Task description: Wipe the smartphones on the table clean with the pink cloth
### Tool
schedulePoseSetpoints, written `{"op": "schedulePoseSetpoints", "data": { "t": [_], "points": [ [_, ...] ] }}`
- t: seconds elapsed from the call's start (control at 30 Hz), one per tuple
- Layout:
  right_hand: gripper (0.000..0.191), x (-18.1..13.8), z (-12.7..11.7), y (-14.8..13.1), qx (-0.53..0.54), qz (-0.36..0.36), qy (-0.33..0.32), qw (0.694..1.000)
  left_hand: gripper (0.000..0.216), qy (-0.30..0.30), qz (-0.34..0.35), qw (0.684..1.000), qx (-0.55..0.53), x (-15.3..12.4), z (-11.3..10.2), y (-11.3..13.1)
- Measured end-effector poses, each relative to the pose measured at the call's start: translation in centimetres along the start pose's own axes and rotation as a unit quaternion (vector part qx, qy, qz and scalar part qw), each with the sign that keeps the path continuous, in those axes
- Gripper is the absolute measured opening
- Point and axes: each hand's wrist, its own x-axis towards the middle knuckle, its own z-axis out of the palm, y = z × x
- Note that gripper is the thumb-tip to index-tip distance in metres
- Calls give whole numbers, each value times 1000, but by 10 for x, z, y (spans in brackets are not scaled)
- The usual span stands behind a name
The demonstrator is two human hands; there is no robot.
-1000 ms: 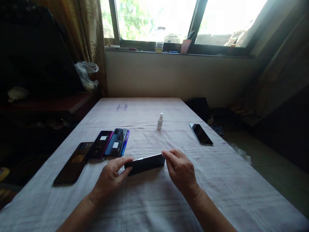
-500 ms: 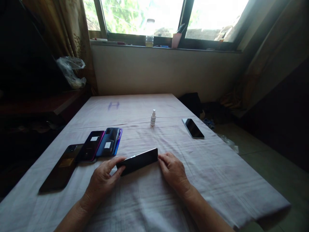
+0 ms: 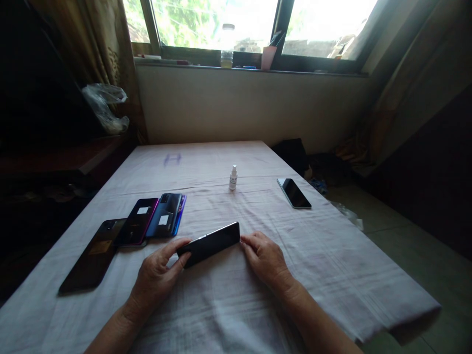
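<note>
A black smartphone [image 3: 212, 247] is tilted up on its long side over the cloth, its dark face toward me. My left hand [image 3: 160, 270] grips its left end, thumb in front and fingers along the top edge. At the other end, my right hand [image 3: 266, 258] is closed, its fingertips pressed together right at the phone's short edge. Anything small between those fingertips is hidden. Beyond the phone, a small white dropper bottle [image 3: 233, 180] stands upright.
Left of my hands lie a dark phone [image 3: 88, 260], a purple-edged phone [image 3: 137, 223] and a blue phone [image 3: 164, 216], overlapping, some with labels. Another phone [image 3: 294, 193] lies near the right edge of the cloth-covered table [image 3: 332, 275]. A plastic bag [image 3: 106, 108] sits at back left.
The phone's right end is raised very slightly. Both hands keep their grip and place, and the whole view has shifted a little.
</note>
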Motion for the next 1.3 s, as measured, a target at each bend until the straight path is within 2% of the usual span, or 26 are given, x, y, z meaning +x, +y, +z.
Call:
{"op": "schedulePoseSetpoints", "data": {
  "t": [0.1, 0.2, 0.27, 0.4, 0.53, 0.83, 1.03, 1.17, 1.23, 1.3],
  "points": [
    [18, 3, -9, 8, 1, -3, 38, 999, 26, 16, 53, 998, 18, -2, 0, 4],
    [18, 5, -20, 16, 32, -17, 106, 994, 22, 10, 152, 987, 50, -3, -1, 9],
    [18, 4, -27, 18, 57, -36, 130, 989, 23, -4, 212, 975, 73, -3, 0, 14],
    [18, -6, -31, 16, 89, -75, 133, 984, 27, -35, 288, 947, 138, 0, 3, 22],
    [19, -14, -28, 17, 86, -82, 114, 986, 28, -67, 325, 927, 174, 0, 8, 24],
    [22, -18, -26, 33, 26, -77, 14, 997, 32, -100, 287, 940, 153, -6, 16, 10],
    [28, -16, -31, 37, -34, -126, -47, 990, 29, -128, 264, 945, 148, 0, 14, 12],
    [25, -11, -37, 39, -39, -160, -60, 985, 28, -151, 233, 952, 133, 3, 13, 11],
    [25, -6, -41, 40, -41, -188, -67, 979, 34, -164, 201, 956, 138, 5, 15, 10],
    [27, 1, -45, 43, -52, -220, -82, 971, 52, -171, 170, 959, 150, 9, 16, 7]
  ]
}}
